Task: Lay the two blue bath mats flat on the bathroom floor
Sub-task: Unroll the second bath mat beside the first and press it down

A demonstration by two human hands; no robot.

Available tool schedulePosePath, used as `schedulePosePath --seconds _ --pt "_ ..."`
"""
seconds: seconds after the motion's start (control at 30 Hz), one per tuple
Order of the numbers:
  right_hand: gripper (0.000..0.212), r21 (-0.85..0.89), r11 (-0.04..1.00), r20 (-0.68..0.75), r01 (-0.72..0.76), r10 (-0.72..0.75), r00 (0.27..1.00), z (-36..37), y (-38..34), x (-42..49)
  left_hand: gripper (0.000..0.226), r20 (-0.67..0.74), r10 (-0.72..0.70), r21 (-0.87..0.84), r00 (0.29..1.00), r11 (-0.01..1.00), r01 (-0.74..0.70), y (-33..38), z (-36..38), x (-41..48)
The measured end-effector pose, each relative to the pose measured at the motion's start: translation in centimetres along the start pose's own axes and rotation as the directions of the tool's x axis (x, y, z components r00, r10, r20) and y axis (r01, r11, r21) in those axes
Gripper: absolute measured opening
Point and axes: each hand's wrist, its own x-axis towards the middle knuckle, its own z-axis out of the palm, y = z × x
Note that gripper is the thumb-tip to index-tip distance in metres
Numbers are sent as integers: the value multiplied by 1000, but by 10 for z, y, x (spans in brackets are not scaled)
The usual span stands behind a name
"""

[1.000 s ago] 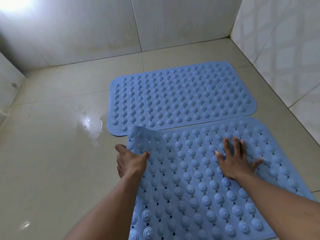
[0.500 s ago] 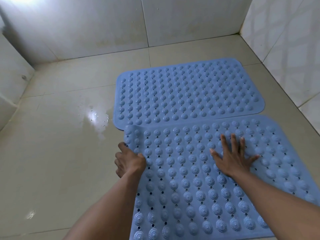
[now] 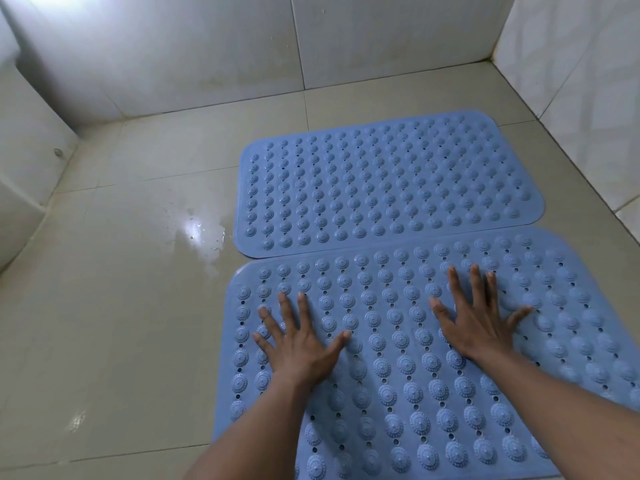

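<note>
Two blue studded bath mats lie on the beige tiled floor. The far mat lies flat near the back wall. The near mat lies flat just in front of it, their long edges touching or nearly so. My left hand rests palm down with fingers spread on the near mat's left part. My right hand presses palm down, fingers spread, on its middle right part. Neither hand grips anything.
White tiled walls close the space at the back and on the right. A wet shiny patch lies on the floor left of the far mat. A white fixture edge stands at the far left.
My left hand let go of the near mat's left edge and now lies flat on it. The raised left corner has dropped flat. The view has shifted slightly.
</note>
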Motion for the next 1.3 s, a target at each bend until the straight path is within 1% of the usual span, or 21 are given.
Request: schedulePosePath --seconds 0.13,0.33,0.5,0.7,0.87,0.97,1.03,1.13,1.2,1.3 --pt "71 10 1000 -44 -2 2 999 1 5 -2 119 0 13 21 1000 1000 -13 -2 6 2" --pt "69 26 998 -117 -63 66 991 9 3 -5 116 18 25 51 1000 998 -26 2 10 -1" --pt "68 13 998 -128 -55 57 990 7 6 1 117 59 3 47 998 999 -6 7 8 1" --pt "70 11 998 -136 -54 55 989 6 7 3 116 73 9 28 997 1000 -11 9 7 1" --pt "70 23 999 -154 -42 45 987 6 5 2 116 37 18 28 999 999 -19 7 11 1" --pt "70 17 999 -176 -28 30 984 8 8 2 113 -26 28 30 999 999 -27 6 15 0" --pt "72 -2 1000 -221 23 -23 975 9 7 3 108 -112 54 57 992 997 -48 1 18 -2" --pt "73 -31 975 -307 218 -217 926 8 -14 9 96 -285 162 117 945 984 -133 -9 17 6" --pt "71 -44 935 -326 353 -348 879 6 -44 16 91 -318 203 142 926 976 -165 -13 11 18" --pt "70 -48 882 -313 469 -459 831 6 -95 22 88 -342 217 152 914 973 -174 -14 -3 39"
